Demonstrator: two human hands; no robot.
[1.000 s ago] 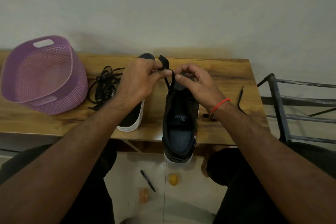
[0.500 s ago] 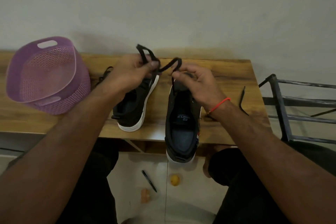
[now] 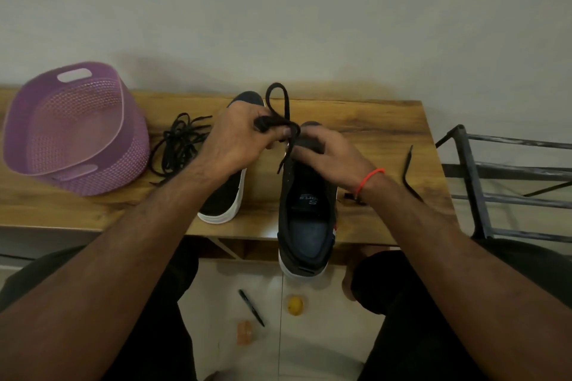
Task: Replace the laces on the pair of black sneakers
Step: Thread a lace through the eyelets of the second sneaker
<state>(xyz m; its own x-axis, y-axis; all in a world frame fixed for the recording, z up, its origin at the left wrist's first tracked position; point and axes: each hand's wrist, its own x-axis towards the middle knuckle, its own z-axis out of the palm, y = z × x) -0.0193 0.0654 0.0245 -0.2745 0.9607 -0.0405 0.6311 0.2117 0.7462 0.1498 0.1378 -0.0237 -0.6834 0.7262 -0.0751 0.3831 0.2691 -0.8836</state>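
Two black sneakers with white soles lie on the wooden table [image 3: 93, 210]. The right sneaker [image 3: 305, 219] overhangs the table's front edge; the left sneaker [image 3: 224, 198] is partly hidden under my left forearm. My left hand [image 3: 238, 139] pinches a black lace [image 3: 278, 102] that loops up above the shoes. My right hand [image 3: 325, 151] rests on the right sneaker's tongue area and pinches the same lace where it runs down to the eyelets. A loose bundle of black laces [image 3: 179, 145] lies left of the shoes.
A purple perforated basket [image 3: 74, 130] sits tilted at the table's left. Another black lace [image 3: 408, 170] lies at the right. A dark metal rack [image 3: 501, 182] stands beyond the right edge. On the floor lie a pen [image 3: 251, 308], a yellow object [image 3: 295, 305] and an orange object [image 3: 244, 332].
My left hand has drawn back toward my right hand, and the lace now stands in one tall loop above them. The bundle of laces is uncovered again.
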